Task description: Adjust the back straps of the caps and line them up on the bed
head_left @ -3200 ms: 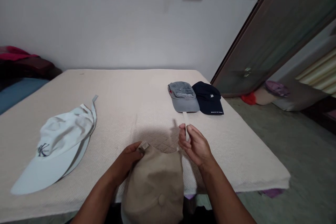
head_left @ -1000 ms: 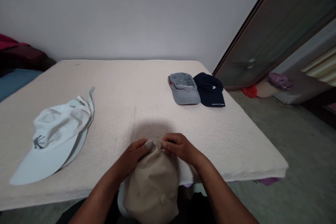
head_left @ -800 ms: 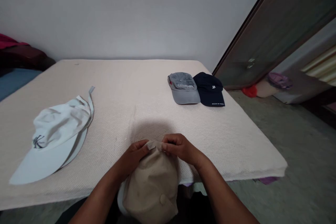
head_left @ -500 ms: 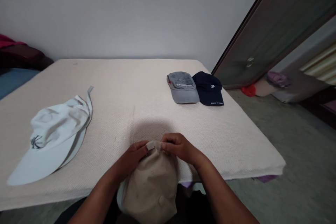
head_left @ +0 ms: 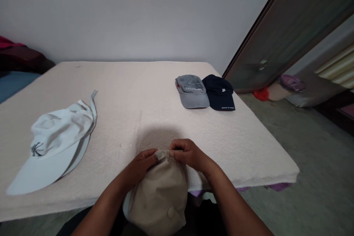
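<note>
At the near edge of the bed (head_left: pixel 249 143) we hold the tan cap (head_left: pixel 159 195), both hands pinching its back strap (head_left: pixel 163 153). Seconds ago our right hand (head_left: pixel 188 155) was open, apart; now it meets the left hand (head_left: pixel 142 164), fingers closed on the strap.

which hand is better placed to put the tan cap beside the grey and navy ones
Right, probably. Both hands pinch the tan cap's back strap, but the grey cap and navy cap lie far right on the mattress, on the right hand's side. The left hand would have to cross over.
</note>
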Demonstrator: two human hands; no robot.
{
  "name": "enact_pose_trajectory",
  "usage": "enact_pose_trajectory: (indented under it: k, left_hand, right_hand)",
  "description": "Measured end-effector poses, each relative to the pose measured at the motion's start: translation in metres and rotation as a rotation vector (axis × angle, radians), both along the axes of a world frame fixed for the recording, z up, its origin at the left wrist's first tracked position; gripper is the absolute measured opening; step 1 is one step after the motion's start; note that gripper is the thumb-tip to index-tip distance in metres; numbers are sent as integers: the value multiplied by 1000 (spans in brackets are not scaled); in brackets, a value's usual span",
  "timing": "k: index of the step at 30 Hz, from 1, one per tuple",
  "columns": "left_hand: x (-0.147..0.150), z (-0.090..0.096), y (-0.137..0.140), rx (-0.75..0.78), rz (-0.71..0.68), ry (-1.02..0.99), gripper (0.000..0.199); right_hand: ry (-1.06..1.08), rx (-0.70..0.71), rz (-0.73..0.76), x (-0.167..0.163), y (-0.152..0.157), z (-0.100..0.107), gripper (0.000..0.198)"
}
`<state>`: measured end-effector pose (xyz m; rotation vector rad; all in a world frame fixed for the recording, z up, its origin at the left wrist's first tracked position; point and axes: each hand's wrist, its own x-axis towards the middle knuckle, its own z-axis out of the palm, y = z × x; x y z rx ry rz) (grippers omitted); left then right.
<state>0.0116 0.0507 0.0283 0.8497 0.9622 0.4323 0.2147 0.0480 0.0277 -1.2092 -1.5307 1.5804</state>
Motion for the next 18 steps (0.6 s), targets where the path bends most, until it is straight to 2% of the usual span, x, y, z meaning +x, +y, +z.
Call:
enact_pose_trajectory:
  k: [6, 12, 18]
  left_hand:
    - [-1, -2, 0, 2, -16, -10, 31]
    - [0, 5, -1, 81, -41, 17, 28]
    - [-1, 6, -2, 50, -56, 18, 25]
  right_hand:
    - [-63, 52, 11, -1, 1, 0, 13]
    - [-22, -1, 39, 0, 1, 3, 10]
    - [-20, -43, 76, 0, 1, 5, 12]
